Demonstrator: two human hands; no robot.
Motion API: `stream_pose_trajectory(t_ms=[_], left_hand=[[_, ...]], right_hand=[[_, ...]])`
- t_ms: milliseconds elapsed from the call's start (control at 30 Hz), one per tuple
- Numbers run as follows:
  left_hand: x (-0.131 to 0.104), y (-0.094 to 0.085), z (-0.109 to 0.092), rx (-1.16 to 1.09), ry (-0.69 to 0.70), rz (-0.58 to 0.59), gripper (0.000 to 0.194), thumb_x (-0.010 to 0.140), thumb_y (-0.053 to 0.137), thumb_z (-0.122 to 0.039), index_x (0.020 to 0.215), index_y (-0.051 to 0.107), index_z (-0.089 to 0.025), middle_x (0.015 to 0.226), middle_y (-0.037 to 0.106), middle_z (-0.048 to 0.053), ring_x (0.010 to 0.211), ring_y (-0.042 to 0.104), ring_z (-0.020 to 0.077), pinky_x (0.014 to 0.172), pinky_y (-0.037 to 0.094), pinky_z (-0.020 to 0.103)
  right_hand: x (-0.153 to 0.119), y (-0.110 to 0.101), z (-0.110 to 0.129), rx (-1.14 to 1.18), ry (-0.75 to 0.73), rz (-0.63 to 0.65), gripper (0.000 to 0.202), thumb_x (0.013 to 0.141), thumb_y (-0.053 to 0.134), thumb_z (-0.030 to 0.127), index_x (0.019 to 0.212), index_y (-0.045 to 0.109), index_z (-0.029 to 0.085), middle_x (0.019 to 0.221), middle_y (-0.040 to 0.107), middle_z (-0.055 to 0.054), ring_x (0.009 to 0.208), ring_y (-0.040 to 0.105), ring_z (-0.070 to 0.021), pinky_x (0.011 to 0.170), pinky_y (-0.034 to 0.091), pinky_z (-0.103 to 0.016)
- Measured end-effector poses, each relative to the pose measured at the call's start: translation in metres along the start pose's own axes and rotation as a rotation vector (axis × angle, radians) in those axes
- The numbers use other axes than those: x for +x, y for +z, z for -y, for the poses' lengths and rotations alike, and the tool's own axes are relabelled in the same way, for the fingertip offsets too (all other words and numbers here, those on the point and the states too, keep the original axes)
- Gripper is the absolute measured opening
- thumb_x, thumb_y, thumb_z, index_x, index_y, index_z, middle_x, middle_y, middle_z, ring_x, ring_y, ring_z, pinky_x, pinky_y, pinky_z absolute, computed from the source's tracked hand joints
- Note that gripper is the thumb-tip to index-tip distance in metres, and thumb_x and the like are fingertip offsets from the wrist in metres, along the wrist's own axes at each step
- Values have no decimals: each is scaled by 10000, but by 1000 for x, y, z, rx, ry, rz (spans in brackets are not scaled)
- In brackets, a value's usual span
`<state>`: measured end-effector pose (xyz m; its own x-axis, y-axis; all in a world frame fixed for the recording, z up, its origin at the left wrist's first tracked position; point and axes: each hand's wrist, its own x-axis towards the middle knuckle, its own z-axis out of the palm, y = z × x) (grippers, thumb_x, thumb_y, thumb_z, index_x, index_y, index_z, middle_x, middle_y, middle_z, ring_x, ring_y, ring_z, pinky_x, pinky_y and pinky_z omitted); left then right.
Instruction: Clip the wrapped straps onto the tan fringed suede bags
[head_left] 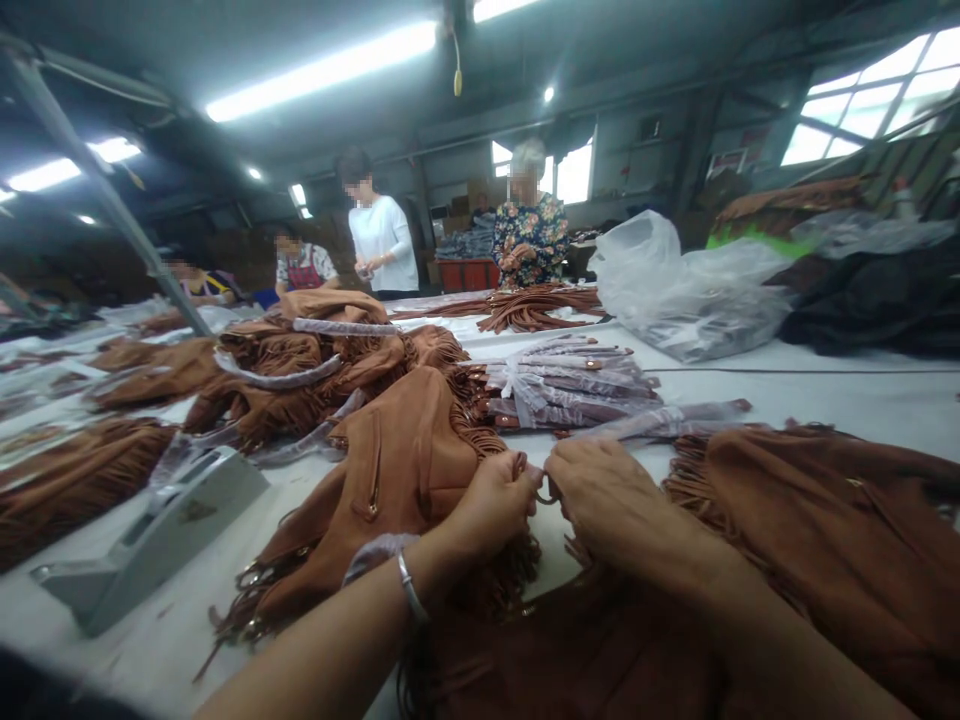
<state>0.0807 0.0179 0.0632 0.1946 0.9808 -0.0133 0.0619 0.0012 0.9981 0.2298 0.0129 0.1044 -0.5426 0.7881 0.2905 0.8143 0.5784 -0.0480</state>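
My left hand [499, 505] and my right hand [611, 495] meet over the table, fingers pinched close together. Between their fingertips shows a small ring-shaped piece [549, 496], which both seem to grip; its material is too small to tell. Beneath my hands lies a dark brown fringed bag [585, 650], partly hidden by my arms. Left of my left hand rests a tan fringed suede bag [405, 440] with a zipper and metal clasps. Another brown fringed bag [810, 490] lies to the right of my right hand.
Plastic-wrapped straps [570, 385] lie bundled beyond my hands. A pile of brown bags [300, 370] is at left, near a grey metal stand [161, 540]. White plastic bags [690, 290] and dark cloth [877, 300] are at right. Several people stand or sit across the table.
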Motion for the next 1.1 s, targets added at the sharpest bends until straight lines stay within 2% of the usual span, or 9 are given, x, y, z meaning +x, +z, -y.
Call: stream_pose_trajectory(t_ms=[33, 100, 200, 300, 500, 733, 900, 1000, 1100], left_hand=[[0, -1, -2, -45, -38, -1, 294, 749, 569, -426, 680, 422, -180, 468, 420, -75, 339, 312, 44, 337, 229, 171], [-1, -1, -4, -116, -66, 17, 301, 729, 590, -420, 678, 416, -179, 452, 406, -86, 311, 284, 33, 317, 207, 164], [-1, 1, -6, -163, -54, 73, 310, 705, 621, -402, 654, 422, -170, 434, 381, -95, 305, 272, 22, 309, 203, 154], [1, 2, -4, -152, -74, 114, 305, 702, 626, -395, 649, 427, -170, 401, 348, -106, 293, 249, 23, 292, 196, 151], [6, -2, 3, -116, -155, 164, 347, 665, 667, -415, 636, 435, -159, 399, 347, -103, 300, 245, 14, 294, 182, 141], [9, -8, 5, -58, -189, 117, 278, 764, 564, -388, 677, 411, -173, 426, 367, -94, 301, 242, 24, 291, 177, 141], [2, -16, 6, 11, -66, 19, 219, 824, 463, -388, 797, 427, -174, 599, 511, -41, 353, 340, 35, 313, 237, 140], [-2, -22, 7, 174, -21, 107, 249, 845, 415, -384, 777, 483, -155, 639, 529, -14, 406, 410, 47, 342, 290, 145], [-7, -26, 7, 391, -21, 227, 294, 858, 393, -370, 708, 511, -148, 535, 482, -33, 395, 400, 55, 369, 307, 157]], right_hand=[[-3, 2, 3, -24, -13, 4, 116, 769, 513, 211, 828, 600, 163, 875, 586, -81, 817, 528, -219, 738, 362, -345], [-8, 8, 5, -7, 5, -7, 220, 780, 550, 372, 877, 577, 177, 901, 567, -72, 832, 513, -219, 715, 364, -325], [-17, 24, 1, 3, 94, -130, 348, 778, 554, 484, 942, 561, 178, 933, 544, -79, 887, 489, -223, 738, 360, -316], [-22, 41, -3, 37, 147, -217, 329, 810, 530, 474, 956, 565, 181, 945, 535, -77, 890, 477, -206, 756, 352, -305], [-21, 62, 2, -23, 205, -215, 310, 776, 571, 490, 889, 572, 202, 953, 527, -76, 874, 455, -218, 732, 318, -320], [-19, 68, 0, 42, 234, -198, 323, 783, 553, 516, 906, 585, 220, 935, 522, -62, 887, 446, -212, 736, 305, -306], [-19, 68, -1, 68, 213, -165, 296, 793, 561, 476, 947, 594, 225, 964, 527, -57, 916, 446, -211, 770, 307, -312], [-19, 69, 0, 65, 224, -170, 305, 805, 539, 483, 974, 598, 236, 958, 527, -56, 918, 443, -214, 768, 303, -319], [-17, 71, 0, 63, 227, -177, 295, 816, 522, 478, 978, 600, 245, 942, 524, -53, 912, 441, -214, 765, 297, -322]])
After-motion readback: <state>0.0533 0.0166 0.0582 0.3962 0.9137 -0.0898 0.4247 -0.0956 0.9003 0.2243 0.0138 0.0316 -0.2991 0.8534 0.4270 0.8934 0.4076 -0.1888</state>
